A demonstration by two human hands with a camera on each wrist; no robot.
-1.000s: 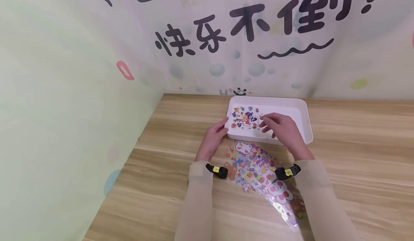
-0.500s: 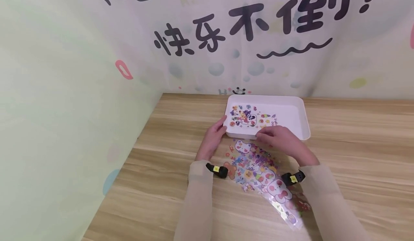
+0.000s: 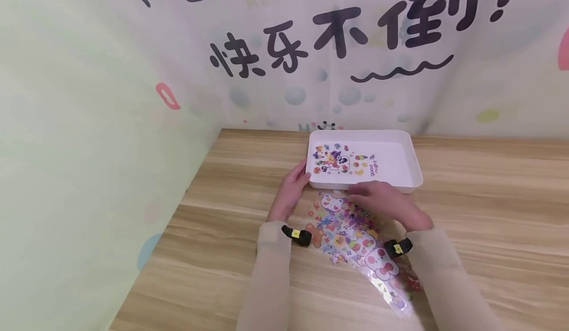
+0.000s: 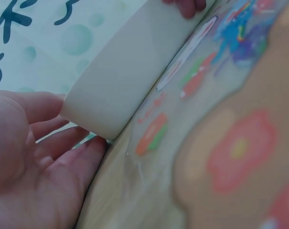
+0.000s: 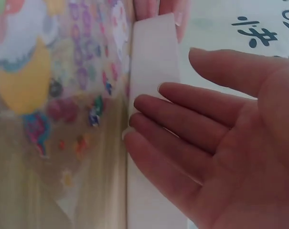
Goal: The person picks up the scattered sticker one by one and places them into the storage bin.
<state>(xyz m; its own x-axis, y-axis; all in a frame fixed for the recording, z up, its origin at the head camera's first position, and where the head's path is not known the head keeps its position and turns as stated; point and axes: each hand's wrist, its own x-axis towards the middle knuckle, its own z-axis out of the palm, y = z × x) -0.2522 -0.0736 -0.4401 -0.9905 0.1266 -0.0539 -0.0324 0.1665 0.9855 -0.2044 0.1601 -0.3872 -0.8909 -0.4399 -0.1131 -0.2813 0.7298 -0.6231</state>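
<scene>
A white shallow tray (image 3: 395, 165) stands on the table near the back wall. Colourful cartoon stickers (image 3: 340, 162), with "good night" lettering beside them, lie on the left half of its floor. My left hand (image 3: 292, 190) touches the tray's left end, thumb by the front corner and fingers loosely extended along the side. At the front wall is my right hand (image 3: 382, 200); the right wrist view shows its fingers (image 5: 182, 117) nearly straight, tips right at that wall and nothing in the palm. Clear plastic sheets of cartoon stickers (image 3: 351, 232) lie before the tray, between my forearms.
The wooden table (image 3: 213, 252) extends left and right of the tray. A printed cloth backdrop (image 3: 266, 99) rises close behind the tray, and a pale cloth wall (image 3: 80, 148) runs along the left. Black wrist cameras (image 3: 302, 237) hang over the sheets' edges.
My right hand has moved from over the stickers in the tray out to the front wall, uncovering the lettering. My left hand stays at the left end.
</scene>
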